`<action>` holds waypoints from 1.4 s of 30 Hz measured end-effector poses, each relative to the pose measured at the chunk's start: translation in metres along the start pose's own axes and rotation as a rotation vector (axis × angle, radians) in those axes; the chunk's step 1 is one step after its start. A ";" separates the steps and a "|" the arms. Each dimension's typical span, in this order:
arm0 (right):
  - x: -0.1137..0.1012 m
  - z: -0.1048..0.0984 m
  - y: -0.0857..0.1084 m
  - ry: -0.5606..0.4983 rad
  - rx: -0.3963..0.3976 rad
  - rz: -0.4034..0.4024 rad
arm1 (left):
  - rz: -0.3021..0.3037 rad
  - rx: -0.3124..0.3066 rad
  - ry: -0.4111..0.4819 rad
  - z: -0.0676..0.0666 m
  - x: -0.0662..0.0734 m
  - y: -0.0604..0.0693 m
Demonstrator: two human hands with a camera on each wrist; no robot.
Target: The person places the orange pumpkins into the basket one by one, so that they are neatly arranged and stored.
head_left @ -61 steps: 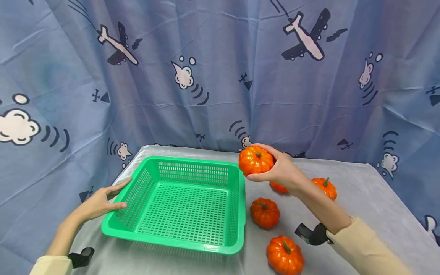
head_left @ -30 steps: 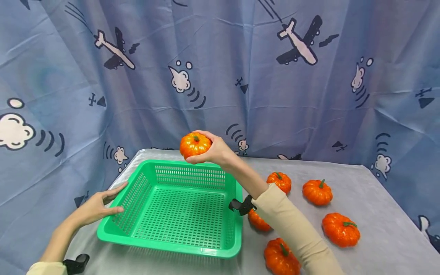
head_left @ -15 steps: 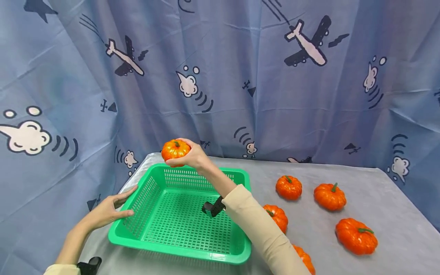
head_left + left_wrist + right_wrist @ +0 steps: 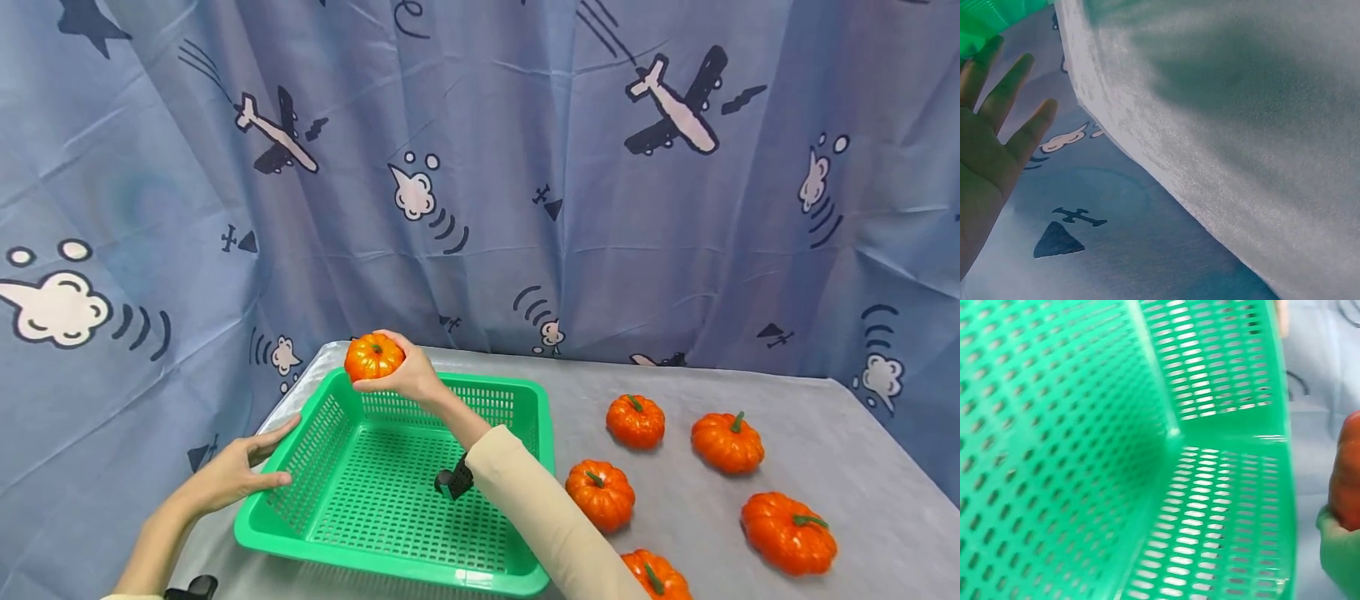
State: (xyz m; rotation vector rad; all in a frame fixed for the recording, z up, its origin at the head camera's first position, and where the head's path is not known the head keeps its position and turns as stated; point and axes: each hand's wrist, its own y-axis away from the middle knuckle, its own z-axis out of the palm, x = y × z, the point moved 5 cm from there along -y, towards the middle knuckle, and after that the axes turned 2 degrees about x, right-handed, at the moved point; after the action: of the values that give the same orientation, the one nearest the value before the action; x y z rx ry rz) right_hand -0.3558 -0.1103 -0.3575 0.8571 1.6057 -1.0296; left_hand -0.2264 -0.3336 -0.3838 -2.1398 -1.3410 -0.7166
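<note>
My right hand grips a small glossy orange pumpkin with a green stem. It holds the pumpkin at the back left corner of a green plastic basket, above the rim. The right wrist view shows part of the pumpkin at its right edge, beyond the basket's slotted wall. My left hand lies at the basket's left rim, thumb and fingers apart and straight. In the left wrist view the fingers are spread beside the basket.
Several orange pumpkins stand on the grey cloth-covered table right of the basket: one at the back, another near the basket, one farther right. A blue patterned curtain hangs behind and left of the table.
My right hand has carried the pumpkin left from the basket's right side to its back left corner, then lowered it a little. The left hand has stayed at the left rim.
</note>
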 end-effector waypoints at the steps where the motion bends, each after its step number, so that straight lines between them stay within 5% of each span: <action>1: 0.003 0.002 0.000 0.026 -0.017 -0.006 | 0.003 0.000 -0.004 0.000 0.000 0.000; 11: 0.020 0.016 0.003 0.164 -0.089 -0.015 | 0.015 0.006 -0.018 -0.001 0.000 -0.001; 24: 0.035 0.037 0.011 0.527 -0.180 -0.106 | -0.007 -0.004 0.008 -0.001 0.001 0.000; 36: 0.056 0.047 0.020 0.660 -0.247 -0.151 | -0.021 -0.003 0.006 0.001 0.002 -0.003; 42: 0.065 0.055 0.020 0.729 -0.353 -0.178 | -0.040 0.005 0.011 0.000 0.001 0.001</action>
State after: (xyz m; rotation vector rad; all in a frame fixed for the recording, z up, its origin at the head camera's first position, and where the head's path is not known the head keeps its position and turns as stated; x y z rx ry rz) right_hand -0.3340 -0.1505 -0.4317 0.9052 2.4241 -0.5281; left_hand -0.2256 -0.3337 -0.3832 -2.1070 -1.3823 -0.7390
